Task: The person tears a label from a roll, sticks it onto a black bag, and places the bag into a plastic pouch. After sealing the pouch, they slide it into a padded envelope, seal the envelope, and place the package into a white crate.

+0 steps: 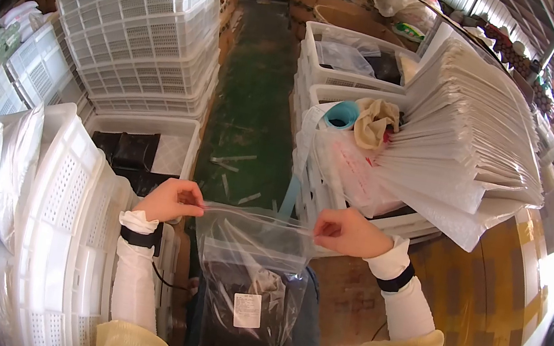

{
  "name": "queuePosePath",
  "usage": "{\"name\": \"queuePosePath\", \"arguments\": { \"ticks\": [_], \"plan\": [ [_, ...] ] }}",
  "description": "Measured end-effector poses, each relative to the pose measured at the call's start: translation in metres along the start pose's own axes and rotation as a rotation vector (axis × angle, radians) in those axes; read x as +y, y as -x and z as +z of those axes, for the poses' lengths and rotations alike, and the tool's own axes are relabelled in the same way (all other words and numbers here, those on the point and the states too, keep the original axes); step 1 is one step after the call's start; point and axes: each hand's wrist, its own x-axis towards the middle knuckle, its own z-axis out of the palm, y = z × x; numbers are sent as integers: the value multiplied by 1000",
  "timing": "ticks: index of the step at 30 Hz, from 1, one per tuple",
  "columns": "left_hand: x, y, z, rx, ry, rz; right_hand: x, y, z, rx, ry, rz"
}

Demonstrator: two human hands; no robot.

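A clear zip bag (257,250) hangs in front of my lap, its top edge stretched level between my two hands. Inside it lies a dark, flat packet (211,315) with a white printed label (246,311). My left hand (173,201) pinches the bag's top left corner between thumb and fingers. At the top right corner, my right hand (352,233) grips the same edge with its fingers curled in. Both wrists carry black bands over white sleeves. What exactly the packet holds is hidden.
White stacked crates (144,29) rise at the left; one low crate holds black packets (135,151). To the right, a fanned pile of white padded sheets or envelopes (471,138) rests beside a blue tape roll (341,114). A cardboard box (469,283) with yellow tape stands below. Green floor (255,82) runs between.
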Motion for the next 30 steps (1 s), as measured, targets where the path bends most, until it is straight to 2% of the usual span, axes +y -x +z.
{"name": "queuePosePath", "arguments": {
  "ticks": [2,5,8,11,14,20,26,29,30],
  "plan": [
    [-3,0,-1,6,47,-3,3,-3,-2,-41,8,-15],
    [-13,-5,1,83,2,-10,2,-10,-6,-20,200,-16],
    [-21,-8,5,174,-115,9,6,-13,-4,22,169,-4],
    [-31,-11,12,231,-72,55,14,-14,2,81,112,33],
    [-44,-13,17,241,53,94,17,-15,7,133,273,-95],
    [-46,-9,23,212,229,125,13,-12,20,248,209,-164],
    [-54,-5,30,273,323,131,23,-7,27,289,133,-85],
    [-53,-3,34,285,347,136,31,-8,35,363,350,-173],
    [-53,-2,34,281,355,127,29,-8,35,343,308,-163]
  ]
}}
